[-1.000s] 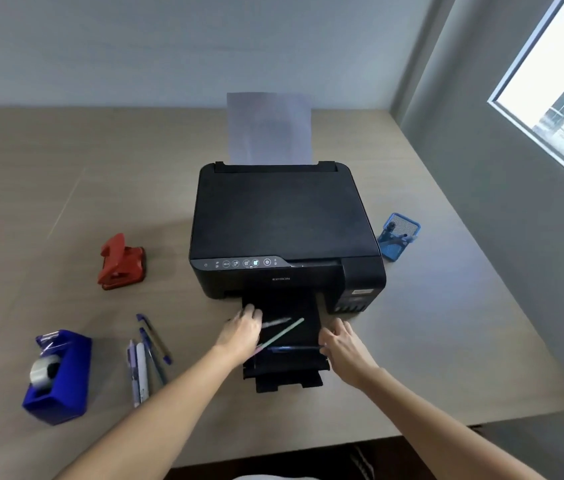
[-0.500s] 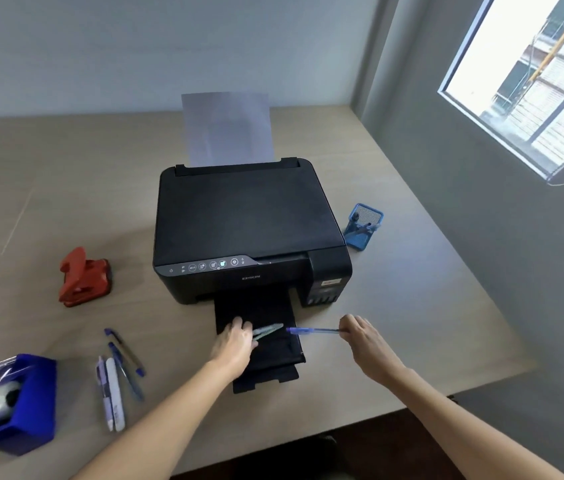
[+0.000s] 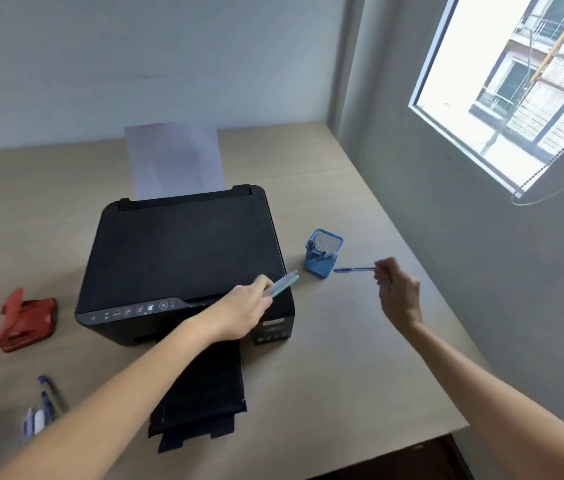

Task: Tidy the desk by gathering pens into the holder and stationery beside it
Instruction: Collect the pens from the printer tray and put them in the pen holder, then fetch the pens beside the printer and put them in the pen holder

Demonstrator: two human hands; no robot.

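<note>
Right hand (image 3: 399,295) pinches a blue pen (image 3: 353,270) just beside the holder (image 3: 323,255) — left hand (image 3: 245,314) grips seemingly two pale pens (image 3: 284,285) over the printer's (image 3: 183,251) front-right corner.

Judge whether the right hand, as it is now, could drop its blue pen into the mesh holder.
Probably yes. The right hand holds the blue pen with its tip just beside the mesh holder, whose top is open, and nothing lies between them.
</note>
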